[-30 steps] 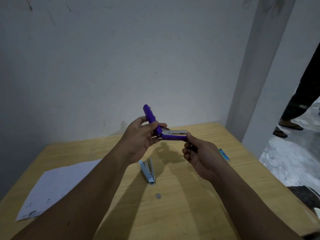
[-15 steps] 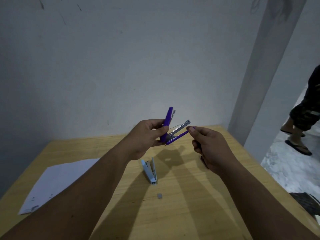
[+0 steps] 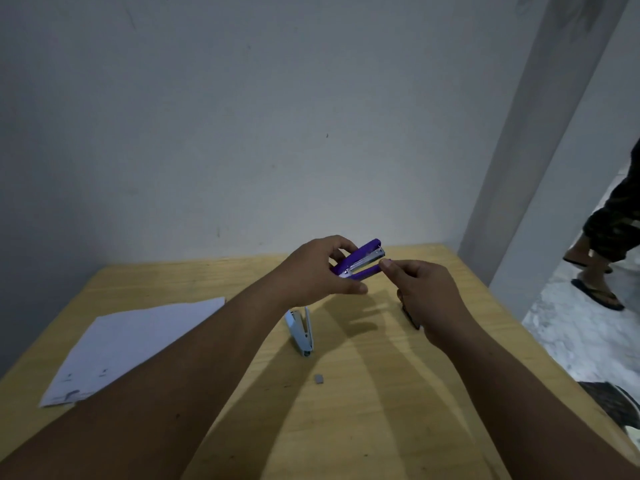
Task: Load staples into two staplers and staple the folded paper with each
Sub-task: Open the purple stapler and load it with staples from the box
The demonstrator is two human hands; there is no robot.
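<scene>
My left hand (image 3: 317, 271) grips a purple stapler (image 3: 362, 259) above the far part of the wooden table (image 3: 381, 427); its top is nearly closed over the metal magazine. My right hand (image 3: 424, 296) has its thumb and forefinger pinched at the tip of the stapler's lower arm. A light blue stapler (image 3: 301, 330) lies open on the table below my left hand. A small grey block of staples (image 3: 319, 378) rests nearer to me. The white folded paper (image 3: 138, 344) lies flat at the left.
A thin dark object (image 3: 412, 318) lies on the table, mostly hidden under my right hand. A grey wall stands behind the table and a pillar at the right. A person's legs in sandals (image 3: 595, 292) are on the floor at the far right.
The purple stapler's top has swung down from wide open to almost closed. My right hand has shifted from the base to the tip of the lower arm. The person at the right has stepped closer.
</scene>
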